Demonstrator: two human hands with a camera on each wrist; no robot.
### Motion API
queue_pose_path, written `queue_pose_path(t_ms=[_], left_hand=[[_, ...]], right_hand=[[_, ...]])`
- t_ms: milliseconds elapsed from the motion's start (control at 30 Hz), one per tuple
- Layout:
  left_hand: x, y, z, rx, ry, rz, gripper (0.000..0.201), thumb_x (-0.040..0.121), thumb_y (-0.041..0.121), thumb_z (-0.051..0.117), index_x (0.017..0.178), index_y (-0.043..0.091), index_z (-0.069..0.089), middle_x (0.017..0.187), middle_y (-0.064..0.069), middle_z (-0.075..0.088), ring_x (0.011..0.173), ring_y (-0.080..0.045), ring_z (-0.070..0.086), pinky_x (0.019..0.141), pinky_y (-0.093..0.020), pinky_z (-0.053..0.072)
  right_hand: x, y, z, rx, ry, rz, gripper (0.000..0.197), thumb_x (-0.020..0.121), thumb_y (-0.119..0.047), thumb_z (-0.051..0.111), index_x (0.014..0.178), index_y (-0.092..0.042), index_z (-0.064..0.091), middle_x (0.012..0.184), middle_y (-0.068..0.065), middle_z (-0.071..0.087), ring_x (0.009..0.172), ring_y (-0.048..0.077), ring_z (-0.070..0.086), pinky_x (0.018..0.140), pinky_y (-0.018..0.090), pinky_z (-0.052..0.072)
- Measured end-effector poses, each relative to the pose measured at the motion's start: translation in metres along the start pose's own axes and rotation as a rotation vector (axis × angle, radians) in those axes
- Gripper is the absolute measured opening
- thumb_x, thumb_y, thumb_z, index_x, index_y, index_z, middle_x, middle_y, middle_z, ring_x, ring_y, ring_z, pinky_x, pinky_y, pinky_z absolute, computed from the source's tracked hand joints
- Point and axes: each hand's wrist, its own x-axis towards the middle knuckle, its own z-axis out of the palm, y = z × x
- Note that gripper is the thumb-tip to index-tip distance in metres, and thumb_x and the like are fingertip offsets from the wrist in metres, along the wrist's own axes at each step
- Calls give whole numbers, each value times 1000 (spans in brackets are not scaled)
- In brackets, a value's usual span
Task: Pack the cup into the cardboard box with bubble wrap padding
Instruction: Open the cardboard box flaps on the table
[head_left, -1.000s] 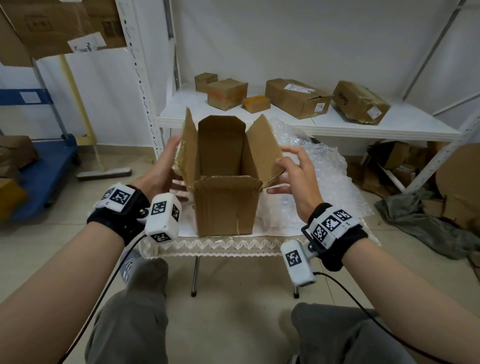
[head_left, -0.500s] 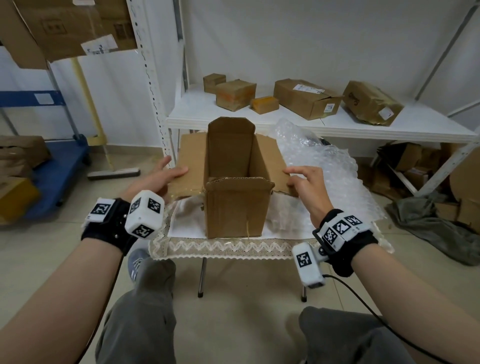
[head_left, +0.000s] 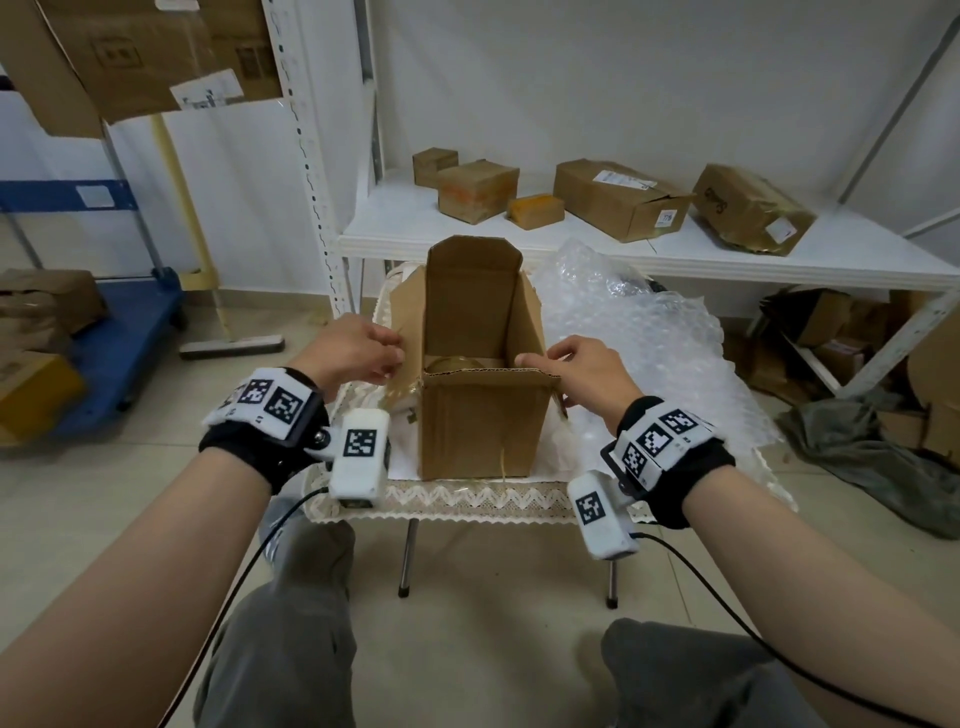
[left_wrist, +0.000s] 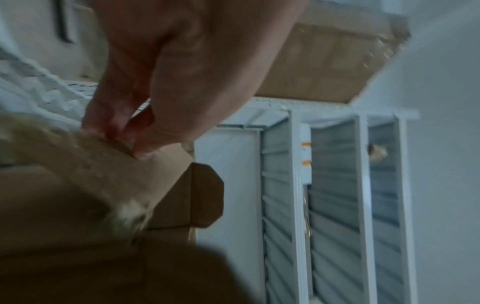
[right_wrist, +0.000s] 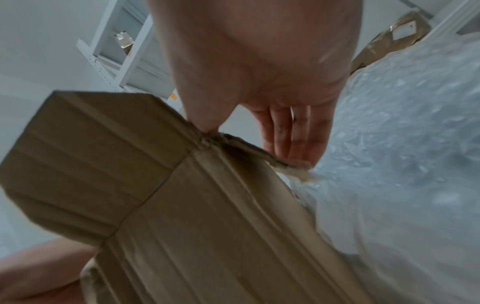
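The cardboard box (head_left: 480, 415) stands open and upright on the small table (head_left: 467, 501) with a lace-edged cloth, between the person's two hands. The left hand (head_left: 358, 351) is at the box's left flap (head_left: 408, 306); the wrist view shows its thumb and fingers (left_wrist: 109, 115) narrowed into a pinch on the edge of that flap, which is folded outward. The right hand (head_left: 582, 369) sits at the near right corner of the box's rim: its thumb presses the top of the corner while its fingers (right_wrist: 293, 139) lie nearly straight along the outside of the right flap, so the hold looks like a loose pinch on the cardboard rather than a full clasp. Beyond both hands, the far flap (head_left: 474, 270) stands up. Just outside the right hand, to its right and behind, the bubble wrap (head_left: 654, 353) lies in a crumpled heap on the table, touching the box's right side. Inside the box, below the hands, only a strip of glossy tape on the bottom is visible. I cannot see the cup anywhere. Behind the table, a white shelf (head_left: 675, 254) carries several closed cartons (head_left: 618, 200).
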Motion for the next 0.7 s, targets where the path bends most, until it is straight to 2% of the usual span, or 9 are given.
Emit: queue_pose_path(t_ms=[67,133,200,267,333,400,467,600,700], left_hand=[[-7,9,7,10,16,32,45,97,12,57,142,10,50,105,-7,67,82,-16,66,66,-23,54],[-15,19,11,5,-34,44,64,95,44,58,149,17,38,111,-3,64,91,-19,66,68,-25,55],[-17,27,11,94,-174,52,101,74,73,62,155,28,21,134,-8,54,106,-24,62,80,-31,56],[-14,29,10,223,-324,69,124,53,82,70,154,42,10,150,-8,41,117,-24,56,94,-38,53],[-12,29,9,287,-400,62,140,42,79,78,153,44,0,156,-7,32,127,-25,49,103,-41,48],[-10,27,10,311,-419,42,153,39,73,85,154,37,-8,162,-6,20,139,-26,38,112,-41,39],[-10,26,12,297,-419,21,158,39,63,90,155,32,-12,162,-4,18,143,-25,32,116,-40,33],[-13,28,19,330,-369,-9,158,45,48,94,154,27,-18,162,-8,18,143,-27,31,115,-38,33],[-17,30,23,399,-299,-20,153,51,44,94,154,25,-18,161,-12,20,143,-31,29,116,-41,29]], right_hand=[[2,-1,-1,-21,-33,-15,54,76,-47,77,118,-16,62,115,11,66,101,24,65,84,37,57],[3,-2,-3,-34,-67,-30,59,77,-45,76,126,-20,58,119,14,65,100,25,66,84,36,57],[4,-1,-4,-64,-90,-53,68,76,-52,75,132,-21,55,121,12,66,103,25,66,90,39,56],[1,-2,-6,-83,-126,-67,78,74,-59,74,137,-19,53,121,9,66,105,22,66,89,38,57],[-2,-4,-9,-51,-183,-66,82,72,-64,72,138,-19,53,115,5,69,98,15,69,77,27,57],[-4,-6,-12,3,-264,-56,83,69,-70,71,134,-21,57,112,-2,71,93,8,70,74,22,57],[-5,-6,-16,48,-338,-34,88,66,-72,72,136,-21,56,114,-6,71,95,6,71,84,25,58],[-8,-6,-24,16,-458,-40,117,58,-64,83,153,-23,29,130,3,63,113,13,64,100,29,50],[-14,-6,-17,-75,-537,-94,125,57,-54,90,154,-30,16,143,-8,47,126,10,49,111,33,38]])
